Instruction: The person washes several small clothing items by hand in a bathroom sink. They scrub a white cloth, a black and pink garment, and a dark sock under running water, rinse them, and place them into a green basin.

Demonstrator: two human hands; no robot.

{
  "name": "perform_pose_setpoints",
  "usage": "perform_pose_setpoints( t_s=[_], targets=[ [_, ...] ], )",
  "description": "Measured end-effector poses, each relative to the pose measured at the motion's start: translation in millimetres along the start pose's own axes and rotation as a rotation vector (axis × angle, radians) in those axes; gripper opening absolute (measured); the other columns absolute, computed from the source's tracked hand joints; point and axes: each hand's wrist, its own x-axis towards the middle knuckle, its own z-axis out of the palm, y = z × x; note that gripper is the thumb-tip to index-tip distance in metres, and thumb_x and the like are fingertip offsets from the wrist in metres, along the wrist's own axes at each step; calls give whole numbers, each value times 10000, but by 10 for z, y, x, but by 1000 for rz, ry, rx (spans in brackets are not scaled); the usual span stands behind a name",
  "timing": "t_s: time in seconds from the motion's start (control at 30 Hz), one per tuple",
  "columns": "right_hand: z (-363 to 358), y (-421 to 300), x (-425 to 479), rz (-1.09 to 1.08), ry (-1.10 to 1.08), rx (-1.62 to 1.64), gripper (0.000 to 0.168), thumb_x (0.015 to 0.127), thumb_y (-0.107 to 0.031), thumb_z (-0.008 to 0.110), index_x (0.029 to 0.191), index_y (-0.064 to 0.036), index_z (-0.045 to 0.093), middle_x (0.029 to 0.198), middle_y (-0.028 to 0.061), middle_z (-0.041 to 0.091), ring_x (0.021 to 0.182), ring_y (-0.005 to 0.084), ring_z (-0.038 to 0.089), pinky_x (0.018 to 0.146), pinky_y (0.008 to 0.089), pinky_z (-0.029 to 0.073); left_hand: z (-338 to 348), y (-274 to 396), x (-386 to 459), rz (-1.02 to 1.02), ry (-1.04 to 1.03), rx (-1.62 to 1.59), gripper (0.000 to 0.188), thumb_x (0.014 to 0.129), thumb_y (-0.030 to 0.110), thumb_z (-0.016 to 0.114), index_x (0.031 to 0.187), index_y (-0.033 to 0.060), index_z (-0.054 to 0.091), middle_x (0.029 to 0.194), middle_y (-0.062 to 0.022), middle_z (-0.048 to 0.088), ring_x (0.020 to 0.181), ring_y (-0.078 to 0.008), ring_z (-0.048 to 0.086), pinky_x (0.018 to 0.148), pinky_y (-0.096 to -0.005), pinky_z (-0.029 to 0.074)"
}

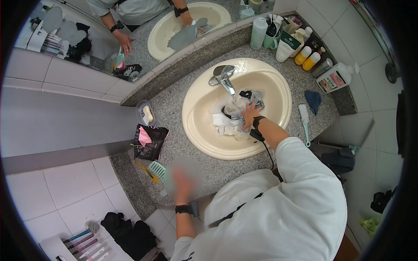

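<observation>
My right hand (pixel 250 115) is in the cream oval washbasin (pixel 199 130), fingers spread over a heap of wet cloth items (pixel 235 107) in white, grey and black that look like socks. Some suds show beside the heap. Above it the chrome tap (pixel 225 78) points down into the bowl. My left hand (pixel 181 186) is at the front left of the granite counter (pixel 209 177), blurred in the direct view. Its mirror reflection shows it laid on the counter with fingers apart, holding nothing. Close to it are a mint-green slotted hairbrush (pixel 156 170) and a yellow-handled item (pixel 148 172).
A black tissue pack (pixel 155 142) and a soap dish (pixel 143 112) sit left of the basin. To its right lie a white-and-turquoise brush (pixel 304 124) and a dark blue cloth (pixel 313 101). Several bottles (pixel 289 45) crowd the back right corner. A mirror (pixel 137 19) runs along the wall.
</observation>
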Motion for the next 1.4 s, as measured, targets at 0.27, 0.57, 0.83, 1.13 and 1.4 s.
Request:
perform_pose_setpoints(
  t_s=[0.27, 0.57, 0.83, 1.13, 1.4],
  targets=[
    [-184, 81, 44, -13, 147, 322, 1025, 628, -477, 791, 1473, -238, 263, 1549, 180, 111, 1400, 453, 119, 1013, 710, 224, -80, 122, 14, 47, 59, 59, 584, 858, 174, 609, 1360, 5, 364, 1318, -197, 452, 1219, -347, 433, 1047, -439, 334],
    [-14, 106, 5, 9, 202, 232, 1056, 617, -540, 761, 1482, -231, 239, 1556, 183, 79, 1405, 448, 99, 974, 786, 114, 215, -430, -4, 114, -2, 160, 652, 828, 140, 639, 1384, 10, 323, 1330, -206, 432, 1215, -358, 423, 1033, -459, 340],
    [-315, -321, -171, -112, -41, 190, 1008, 662, -541, 726, 1483, -216, 241, 1553, 187, 84, 1390, 484, 101, 973, 784, 121, 75, -234, -117, 135, 30, 237, 508, 866, 158, 598, 1316, 14, 411, 1246, -166, 503, 1146, -304, 485, 992, -412, 386],
    [-6, -714, -112, -313, -93, 142, 915, 655, -444, 756, 1444, -233, 344, 1531, 131, 194, 1327, 468, 262, 930, 786, 209, 11, -91, -107, 232, 30, 625, 404, 898, 187, 550, 1257, 18, 475, 1177, -147, 542, 1092, -283, 519, 959, -394, 411],
    [126, -629, 69, -499, -419, 110, 688, 797, -329, 566, 1444, -232, 353, 1378, 154, 479, 1157, 309, 540, 925, 441, 434, -6, -55, -58, 291, 40, 882, 360, 932, 217, 500, 1235, 22, 506, 1151, -130, 560, 1072, -264, 532, 949, -378, 416]
  ],
)
